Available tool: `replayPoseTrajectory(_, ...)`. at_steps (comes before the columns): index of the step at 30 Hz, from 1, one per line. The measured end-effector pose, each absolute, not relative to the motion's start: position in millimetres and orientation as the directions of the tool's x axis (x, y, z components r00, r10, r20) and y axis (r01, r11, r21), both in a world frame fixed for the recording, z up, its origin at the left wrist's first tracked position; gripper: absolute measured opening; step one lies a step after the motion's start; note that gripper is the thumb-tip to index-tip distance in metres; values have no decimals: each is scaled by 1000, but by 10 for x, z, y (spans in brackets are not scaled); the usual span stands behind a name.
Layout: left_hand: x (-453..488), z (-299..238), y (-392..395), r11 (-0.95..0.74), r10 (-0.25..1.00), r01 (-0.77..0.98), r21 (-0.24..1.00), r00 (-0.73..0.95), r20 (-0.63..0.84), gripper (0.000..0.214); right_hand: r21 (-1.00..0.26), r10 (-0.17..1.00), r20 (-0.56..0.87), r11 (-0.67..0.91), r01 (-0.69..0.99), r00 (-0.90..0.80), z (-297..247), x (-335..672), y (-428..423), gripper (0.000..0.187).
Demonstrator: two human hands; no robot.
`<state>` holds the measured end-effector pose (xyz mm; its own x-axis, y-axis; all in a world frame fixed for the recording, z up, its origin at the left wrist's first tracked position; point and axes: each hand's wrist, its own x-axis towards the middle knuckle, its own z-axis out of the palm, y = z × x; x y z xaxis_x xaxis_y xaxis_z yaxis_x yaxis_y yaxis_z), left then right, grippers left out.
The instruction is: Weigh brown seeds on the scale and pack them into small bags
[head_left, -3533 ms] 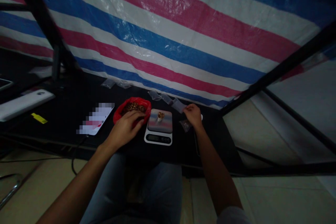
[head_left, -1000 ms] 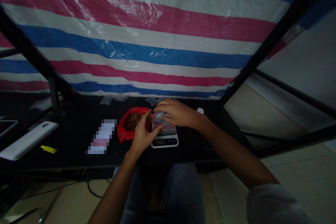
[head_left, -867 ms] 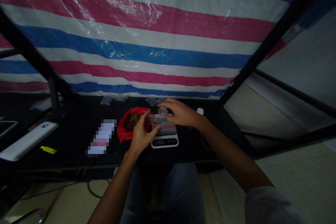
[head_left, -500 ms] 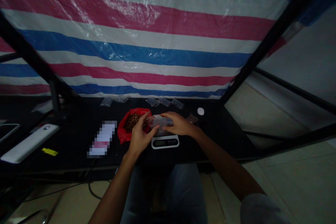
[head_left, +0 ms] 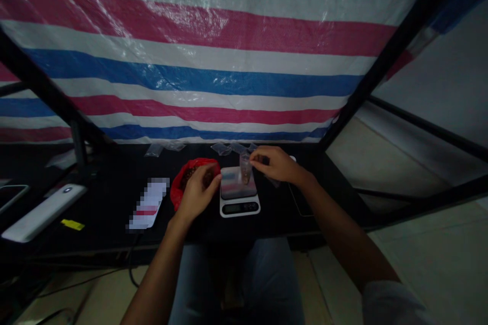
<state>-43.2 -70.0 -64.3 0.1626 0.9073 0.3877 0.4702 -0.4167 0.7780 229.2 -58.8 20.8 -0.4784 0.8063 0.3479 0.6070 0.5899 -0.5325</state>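
A small clear plastic bag [head_left: 245, 168] hangs upright from the fingertips of my right hand [head_left: 275, 163], with a few brownish bits low inside it. It is over the right part of the steel plate of a white kitchen scale [head_left: 240, 208]; whether it touches the plate I cannot tell. My left hand [head_left: 196, 190] reaches over the right side of a red plastic bag [head_left: 177, 194], thumb and fingers apart, some fingertips dim and hard to make out. Small brown pieces [head_left: 187, 176] fill the red bag, partly covered by that hand.
Several small clear bags [head_left: 221, 149] lie along the back of the black table [head_left: 114, 198]. A blurred-out phone-like item [head_left: 149, 203], a yellow tag [head_left: 73, 224] and a white power bank [head_left: 44, 213] are to the left. A dark flat device [head_left: 301, 200] lies right of the scale.
My hands have parted from the clear plastic they both held above the scale. The right has moved right and back with the clear bag, baring the scale's plate; the left stays by the red bag.
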Motion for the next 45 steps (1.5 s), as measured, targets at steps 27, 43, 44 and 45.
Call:
replayPoseTrajectory(27,-958,-777,-329,-353,925,867,352,379,-5,30,-252,964,68,266,930,-257,-494,2419,-421,35)
replayPoseTrajectory(43,-873,-591,-352,-289,932,914,284,336,-133,29,-547,836,358,549,632,-416,-496,2209,-615,8)
replayPoseTrajectory(44,-872,-577,-355,-282,933,915,289,331,-138,29,-528,816,361,578,622,-452,-512,2135,-630,9)
replayPoseTrajectory(45,-873,-563,-359,-281,932,913,294,333,-141,28,-516,802,359,597,614,-478,-530,2073,-644,11)
